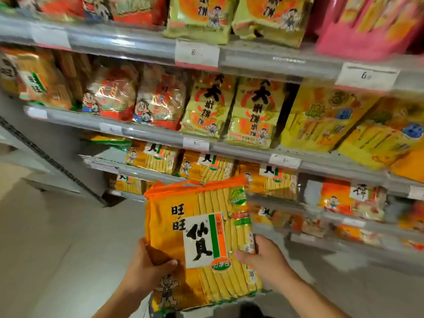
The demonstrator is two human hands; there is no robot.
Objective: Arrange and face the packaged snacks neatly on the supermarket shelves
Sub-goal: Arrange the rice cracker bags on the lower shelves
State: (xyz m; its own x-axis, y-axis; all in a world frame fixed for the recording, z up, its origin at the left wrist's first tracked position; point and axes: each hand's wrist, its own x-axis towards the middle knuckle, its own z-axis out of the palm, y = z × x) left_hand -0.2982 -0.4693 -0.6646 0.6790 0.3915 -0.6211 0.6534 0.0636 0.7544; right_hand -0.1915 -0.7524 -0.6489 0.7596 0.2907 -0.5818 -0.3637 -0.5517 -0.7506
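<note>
You are holding a large orange rice cracker pack (202,239) in front of the shelving, label facing you and upright, clear of every shelf. Your left hand (149,262) is gripping its lower left edge at about 8 o'clock on the pack, thumb lying across the front. Your right hand (263,255) is gripping the lower right edge at about 4 o'clock, thumb also on the front face. Both hands are closed on the pack; neither is free.

Progress, judged from the shelves as they are standing: the yellow-green cracker bags (229,111) at 12 o'clock from the pack are sitting upright and facing forward, side by side. The red-and-clear bags (135,97) at 11 o'clock are leaning unevenly. The yellow packs (332,118) at 2 o'clock are tilting toward the right and are not squared to the shelf edge. The matching orange packs (206,166) just above the held pack, at 12 o'clock, are standing in a row, which suggests that this is where the held pack belongs. At 10 o'clock a stretch of that lower shelf (105,154) is showing bare beside a flat-lying green-edged bag (107,141).

You are therefore partway: one pack is in hand and not yet placed, and several rows are looking in need of straightening. The view is blurred toward the right edge, so the lower shelves there cannot be assessed.
</note>
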